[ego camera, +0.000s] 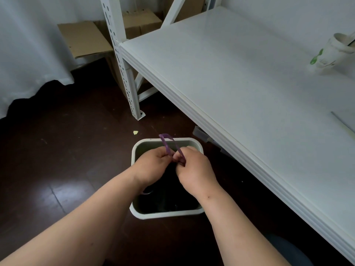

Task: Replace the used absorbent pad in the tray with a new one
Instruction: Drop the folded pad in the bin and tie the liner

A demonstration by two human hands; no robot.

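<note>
Both my hands are held together over a small grey waste bin (194, 144) that stands on the dark floor. My left hand (151, 166) and my right hand (194, 169) each pinch one side of a purple drawstring loop (165, 140), which sticks up between them. A black bag (169, 194) lines the bin and fills its inside below my hands. Neither an absorbent pad nor a tray shows in this view.
A white metal shelf (240, 77) runs along the right, its front edge close to the bin. A paper cup (332, 52) lies on it at far right. Cardboard boxes (84, 38) stand behind the shelf post (123, 60). White cloth (28, 45) hangs at left.
</note>
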